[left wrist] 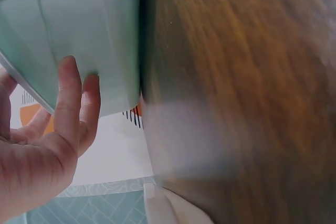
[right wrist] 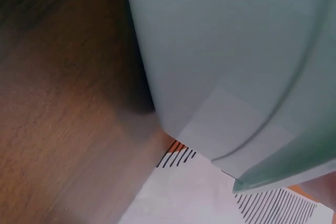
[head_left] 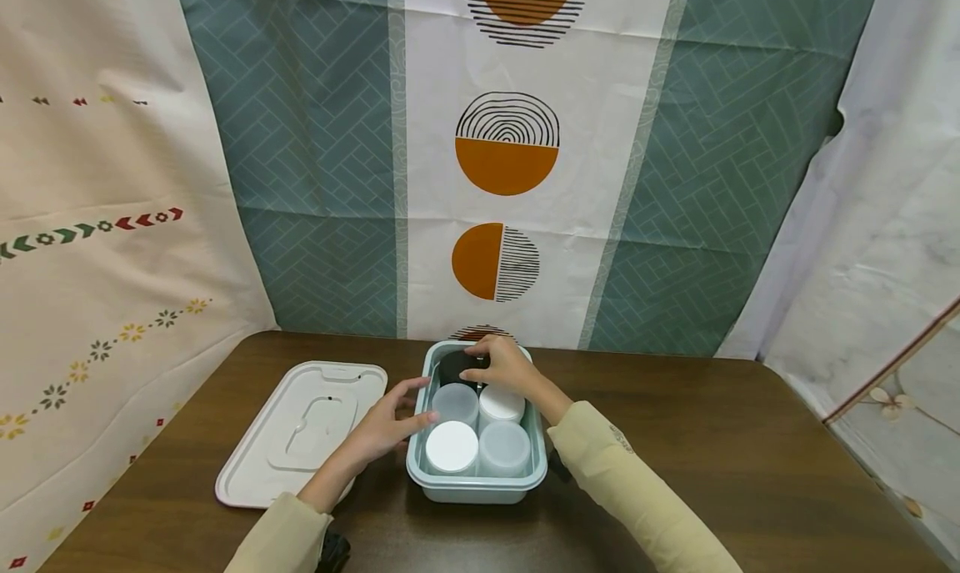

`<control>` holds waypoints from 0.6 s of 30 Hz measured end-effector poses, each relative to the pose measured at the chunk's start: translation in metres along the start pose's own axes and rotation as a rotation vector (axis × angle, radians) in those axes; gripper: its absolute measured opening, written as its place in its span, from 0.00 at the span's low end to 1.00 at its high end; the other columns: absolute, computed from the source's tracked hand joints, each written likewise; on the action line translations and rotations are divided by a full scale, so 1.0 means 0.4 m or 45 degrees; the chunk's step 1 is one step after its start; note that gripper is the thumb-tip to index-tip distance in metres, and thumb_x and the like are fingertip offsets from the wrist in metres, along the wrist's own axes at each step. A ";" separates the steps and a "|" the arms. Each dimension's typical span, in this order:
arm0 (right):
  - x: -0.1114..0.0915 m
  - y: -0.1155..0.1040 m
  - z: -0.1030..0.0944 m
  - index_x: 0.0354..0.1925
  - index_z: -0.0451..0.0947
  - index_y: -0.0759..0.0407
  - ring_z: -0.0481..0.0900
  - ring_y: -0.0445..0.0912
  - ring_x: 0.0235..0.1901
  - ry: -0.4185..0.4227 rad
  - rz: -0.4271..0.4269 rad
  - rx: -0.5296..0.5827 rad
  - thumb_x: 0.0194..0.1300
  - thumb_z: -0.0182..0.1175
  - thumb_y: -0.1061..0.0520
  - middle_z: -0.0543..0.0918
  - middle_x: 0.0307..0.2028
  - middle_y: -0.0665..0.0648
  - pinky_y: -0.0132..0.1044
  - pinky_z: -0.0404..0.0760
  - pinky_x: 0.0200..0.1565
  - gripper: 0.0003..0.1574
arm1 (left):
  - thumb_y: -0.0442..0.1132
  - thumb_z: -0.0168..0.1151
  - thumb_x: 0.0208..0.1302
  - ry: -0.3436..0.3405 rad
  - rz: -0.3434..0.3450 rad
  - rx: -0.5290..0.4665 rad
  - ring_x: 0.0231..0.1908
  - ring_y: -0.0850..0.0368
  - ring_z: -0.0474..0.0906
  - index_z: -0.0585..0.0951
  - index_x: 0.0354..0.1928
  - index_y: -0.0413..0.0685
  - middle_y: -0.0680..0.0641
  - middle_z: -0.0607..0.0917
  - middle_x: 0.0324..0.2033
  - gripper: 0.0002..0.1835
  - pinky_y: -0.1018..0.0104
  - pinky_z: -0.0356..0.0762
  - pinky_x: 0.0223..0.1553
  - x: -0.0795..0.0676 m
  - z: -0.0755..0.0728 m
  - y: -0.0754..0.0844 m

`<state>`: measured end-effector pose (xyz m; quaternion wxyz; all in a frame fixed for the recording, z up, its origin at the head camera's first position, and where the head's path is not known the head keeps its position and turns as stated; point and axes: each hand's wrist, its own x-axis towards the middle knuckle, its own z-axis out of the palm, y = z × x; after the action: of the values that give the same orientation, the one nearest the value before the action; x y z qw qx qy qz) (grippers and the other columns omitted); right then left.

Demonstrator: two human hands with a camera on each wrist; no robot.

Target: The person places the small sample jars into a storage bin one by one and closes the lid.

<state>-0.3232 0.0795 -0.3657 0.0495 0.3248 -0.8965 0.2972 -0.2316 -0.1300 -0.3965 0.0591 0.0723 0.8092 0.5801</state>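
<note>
A pale blue-green plastic bin (head_left: pixel 480 496) stands on the table with round-topped containers in it. At its left rim is my left hand (head_left: pixel 386 423), the thumb over the edge and fingertips against the outer wall (left wrist: pixel 105 30), as the left wrist view shows. My right hand (head_left: pixel 510 369) reaches into the bin's far right corner, fingers curled about a dark round container mostly hidden under it. Beside that sits a black-topped container (head_left: pixel 453 365). Nearer are a white lid (head_left: pixel 452 448), another white lid (head_left: pixel 501 404), a translucent lid (head_left: pixel 455 404) and a second translucent lid (head_left: pixel 504 448).
A white rectangular lid (head_left: pixel 288 456) with a raised centre lies left of the bin on the brown wooden table (head_left: pixel 675 464). Patterned cloth (head_left: pixel 322 156) hangs behind the table. A black object (head_left: pixel 333 550) shows by the left sleeve.
</note>
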 end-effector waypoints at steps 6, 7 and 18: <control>-0.025 -0.003 -0.016 0.49 0.77 0.67 0.75 0.53 0.50 0.033 -0.049 0.073 0.54 0.66 0.54 0.80 0.47 0.62 0.45 0.73 0.51 0.27 | 0.47 0.59 0.61 -0.033 0.038 0.024 0.41 0.47 0.78 0.62 0.64 0.50 0.35 0.74 0.49 0.31 0.55 0.79 0.30 -0.009 -0.010 0.001; -0.031 -0.007 -0.019 0.50 0.77 0.67 0.75 0.53 0.50 0.039 -0.058 0.085 0.54 0.66 0.54 0.80 0.47 0.62 0.45 0.72 0.51 0.27 | 0.47 0.59 0.61 -0.045 0.052 0.027 0.42 0.46 0.78 0.61 0.65 0.49 0.34 0.74 0.50 0.31 0.55 0.79 0.31 -0.011 -0.016 0.001; -0.089 -0.094 -0.036 0.54 0.74 0.65 0.74 0.51 0.53 0.070 -0.002 0.291 0.57 0.64 0.54 0.77 0.53 0.60 0.44 0.70 0.54 0.27 | 0.50 0.59 0.61 -0.006 0.116 0.233 0.49 0.41 0.73 0.62 0.64 0.50 0.33 0.71 0.54 0.32 0.59 0.80 0.33 -0.045 -0.104 0.011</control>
<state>-0.2737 0.0843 -0.3454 0.0371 0.3206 -0.8549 0.4061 -0.2213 -0.1707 -0.3787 0.0277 0.1152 0.8546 0.5056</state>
